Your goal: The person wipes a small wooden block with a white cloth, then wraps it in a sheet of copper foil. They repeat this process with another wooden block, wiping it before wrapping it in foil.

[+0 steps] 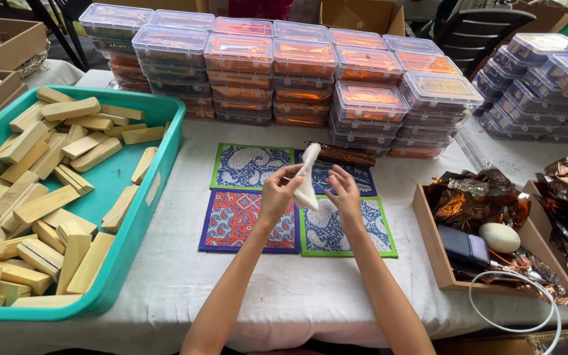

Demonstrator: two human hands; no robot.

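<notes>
Both hands are up over the middle of the table, and between them a small white cloth piece stands nearly upright. The left hand pinches it from the side, fingers closed on its lower part; the right hand sits just beside it, fingertips curled toward its bottom edge, though I cannot tell whether they actually grip. Held aloft like that, the piece hangs free of everything beneath.

Directly below lie four patterned mats set edge to edge in a square, two blue, one red, one green-bordered, laid flat like a work pad. A dark foil-wrapped bar rests at their far edge. At the left edge, a teal tray holds loose wooden blocks. Along the far edge, lidded clear boxes are stacked in rows. At the right edge, a wooden tray keeps crumpled copper foil close by.
</notes>
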